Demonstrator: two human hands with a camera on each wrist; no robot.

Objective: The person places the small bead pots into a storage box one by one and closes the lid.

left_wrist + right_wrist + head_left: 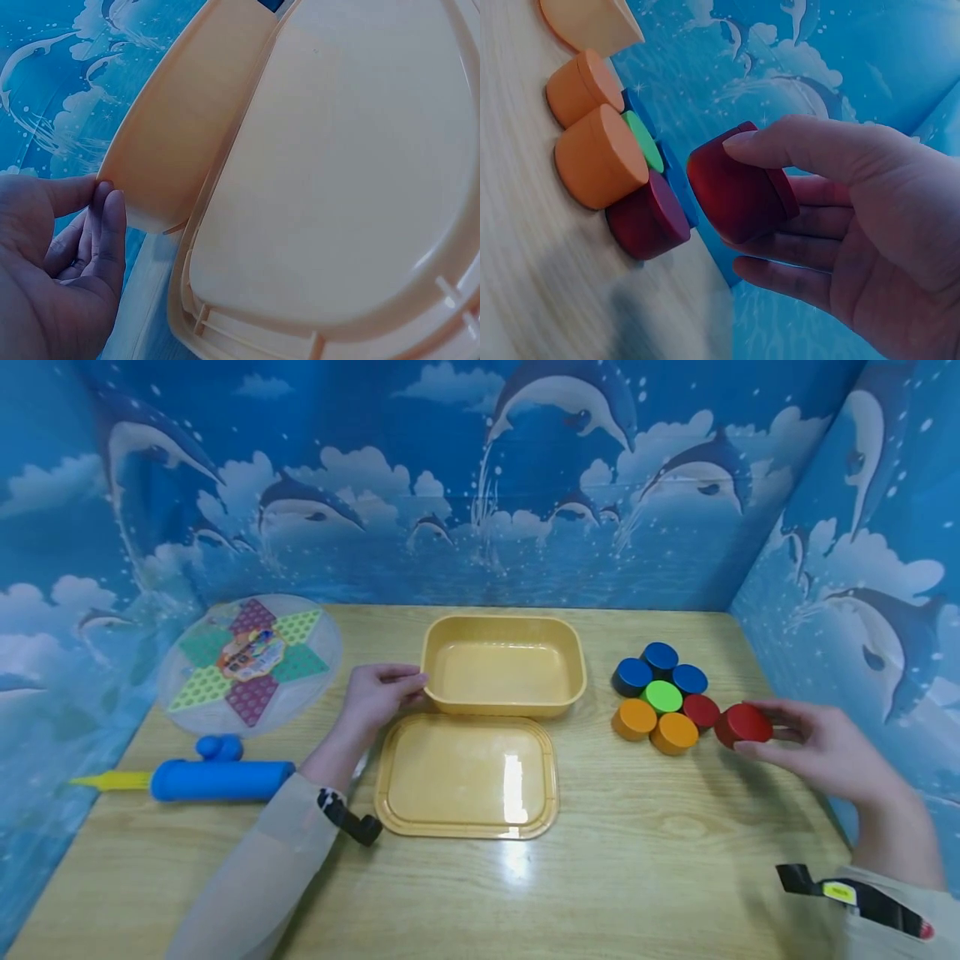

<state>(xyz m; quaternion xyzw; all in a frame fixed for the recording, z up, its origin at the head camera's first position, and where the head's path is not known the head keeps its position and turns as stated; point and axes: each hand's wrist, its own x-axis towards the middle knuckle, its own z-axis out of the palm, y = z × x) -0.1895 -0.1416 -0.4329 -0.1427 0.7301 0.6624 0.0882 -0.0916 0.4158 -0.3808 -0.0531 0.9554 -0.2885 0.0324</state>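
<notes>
My left hand [381, 695] pinches the left rim of a rectangular pale-yellow plastic box [504, 703] between thumb and fingers, as the left wrist view also shows. Just in front of the box lies its flat matching lid [457, 777]. On the right, my right hand [825, 747] holds a small round red tub with a lid [739, 187], lifted off the table, thumb on one side and fingers on the other. Beside it stands a cluster of similar tubs: a red tub [649, 217], two orange tubs [634, 719], a green tub [663, 697] and three blue tubs [660, 658].
A round game board with a coloured star [251, 664] lies at the back left. In front of it is a blue toy cylinder with a yellow tip [221, 781], near my left forearm. Dolphin-printed cloth [465, 560] walls off the wooden table [622, 877] behind and at the sides.
</notes>
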